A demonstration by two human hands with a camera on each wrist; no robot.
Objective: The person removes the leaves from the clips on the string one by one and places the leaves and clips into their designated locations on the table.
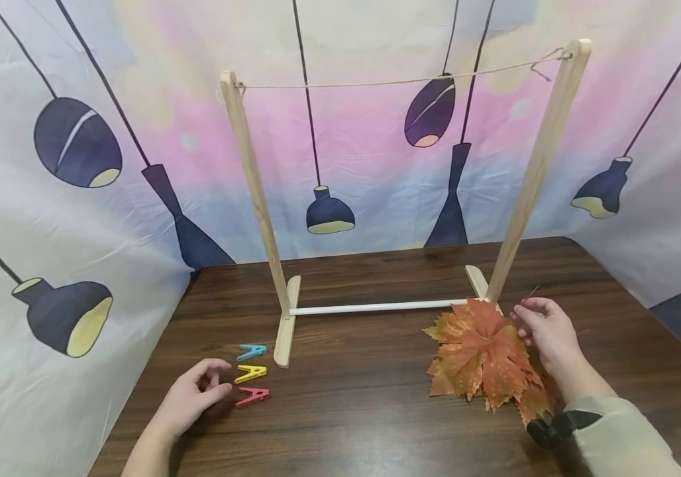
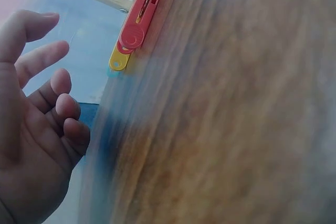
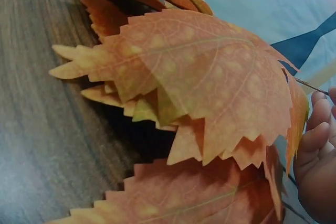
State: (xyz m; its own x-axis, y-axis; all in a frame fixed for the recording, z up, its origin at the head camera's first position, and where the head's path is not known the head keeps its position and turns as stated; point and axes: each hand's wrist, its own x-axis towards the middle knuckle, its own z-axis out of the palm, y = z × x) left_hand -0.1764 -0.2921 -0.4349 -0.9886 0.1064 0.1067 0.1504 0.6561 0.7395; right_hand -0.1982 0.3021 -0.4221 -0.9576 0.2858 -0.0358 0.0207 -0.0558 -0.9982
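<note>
My right hand [image 1: 551, 331] pinches the thin stem of an orange artificial maple leaf [image 1: 477, 351] at the right of the table. The stem's tip pokes out above the fingers. In the right wrist view, the leaf [image 3: 205, 72] spreads beside the hand [image 3: 317, 156], with more leaves [image 3: 205, 198] below it. My left hand [image 1: 191, 395] hovers or rests at the left, fingers loosely bent and holding nothing. Just beyond its fingertips lie a blue clothespin [image 1: 252, 352], a yellow clothespin [image 1: 251, 373] and a red clothespin [image 1: 254, 397]. The red one [image 2: 143, 17] overlaps the others in the left wrist view.
A wooden stand with a left post [image 1: 257, 192] and right post [image 1: 537, 172] rises at the back of the table. A string [image 1: 376, 84] joins the post tops, and a white bar [image 1: 376, 307] runs low between them. A printed curtain [image 1: 370, 165] hangs behind.
</note>
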